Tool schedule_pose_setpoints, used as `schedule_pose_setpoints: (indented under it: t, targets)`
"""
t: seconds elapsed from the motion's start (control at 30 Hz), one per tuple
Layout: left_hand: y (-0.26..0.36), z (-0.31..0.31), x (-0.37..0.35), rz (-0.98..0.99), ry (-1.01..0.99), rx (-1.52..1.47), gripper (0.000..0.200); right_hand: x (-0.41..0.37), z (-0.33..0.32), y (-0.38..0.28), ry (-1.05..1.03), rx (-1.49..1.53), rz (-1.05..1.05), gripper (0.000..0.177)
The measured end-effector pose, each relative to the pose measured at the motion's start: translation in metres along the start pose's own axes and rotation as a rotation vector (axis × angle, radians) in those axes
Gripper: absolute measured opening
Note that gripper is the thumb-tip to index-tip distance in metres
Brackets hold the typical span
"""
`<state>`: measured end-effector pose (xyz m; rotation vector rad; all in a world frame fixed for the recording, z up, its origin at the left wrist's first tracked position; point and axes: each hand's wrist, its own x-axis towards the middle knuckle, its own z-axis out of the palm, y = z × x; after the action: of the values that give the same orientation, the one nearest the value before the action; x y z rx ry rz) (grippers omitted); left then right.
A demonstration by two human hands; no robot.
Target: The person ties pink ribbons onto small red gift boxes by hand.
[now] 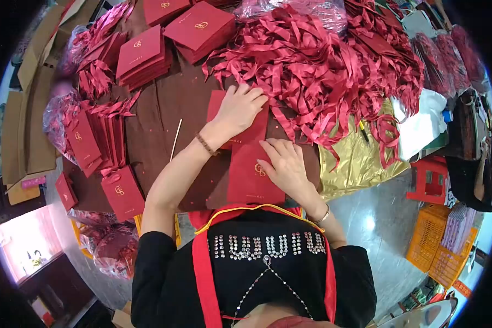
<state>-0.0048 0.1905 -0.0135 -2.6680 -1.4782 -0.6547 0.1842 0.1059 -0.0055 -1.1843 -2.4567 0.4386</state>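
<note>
Two dark red paper bags with gold print lie flat in front of me, one partly over the other. On the farther red bag [215,104] rests my left hand [239,112], palm down, its fingers spread toward the bag's upper right edge. The nearer red bag [246,177] lies close to the table's front edge. My right hand [284,165] is laid over its upper right part, thumb and fingers apart, partly covering the gold logo. Beyond the hands, a big heap of red ribbons [311,65] reaches close to the farther bag.
Stacked red bags [142,57] stand at the back left, and more bags [95,139] stand at the left. A thin white stick [176,139] lies on the brown tablecloth [167,104]. Right of it are gold sheeting [361,164] and a yellow-black marker [363,131]. Orange crates [429,235] stand on the floor.
</note>
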Motion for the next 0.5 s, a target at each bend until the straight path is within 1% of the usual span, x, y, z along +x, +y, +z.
schedule_pose_setpoints:
  t: [0.07,0.17,0.23,0.27,0.3,0.33,0.37,0.4,0.47,0.5]
  targets:
    - [-0.011,0.024,-0.005,0.016,0.001,-0.02,0.02,-0.003,0.0,0.0,0.005,0.016,0.048,0.04]
    - [-0.02,0.023,-0.007,0.036,-0.001,-0.041,0.016,-0.006,0.001,0.0,0.008,0.038,0.071,0.038]
    - [-0.029,0.007,-0.006,-0.172,0.239,-0.29,0.011,-0.005,0.002,0.0,0.038,0.072,0.024,0.032]
    - [-0.033,-0.008,-0.008,-0.348,0.36,-0.588,0.007,-0.004,0.001,0.001,0.03,0.078,0.021,0.032]
    - [-0.032,-0.04,-0.008,-0.528,0.479,-0.882,0.008,-0.002,-0.001,0.003,0.028,0.089,0.016,0.028]
    - [-0.034,-0.084,-0.01,-0.466,0.504,-0.783,0.013,-0.002,-0.001,0.005,0.022,0.105,0.013,0.024]
    - [-0.044,-0.112,-0.018,-0.493,0.596,-0.563,0.012,0.0,0.003,0.008,0.045,0.118,0.006,0.017]
    - [-0.058,-0.128,-0.03,-0.352,0.816,-1.244,0.012,0.001,0.004,0.01,0.031,0.127,0.009,0.016]
    - [-0.076,-0.181,-0.061,-0.139,0.797,-1.336,0.014,0.005,0.004,0.012,0.002,0.134,0.006,0.014]
    - [-0.064,-0.202,-0.069,-0.183,0.858,-1.429,0.016,0.007,0.003,0.01,0.009,0.121,-0.001,0.013]
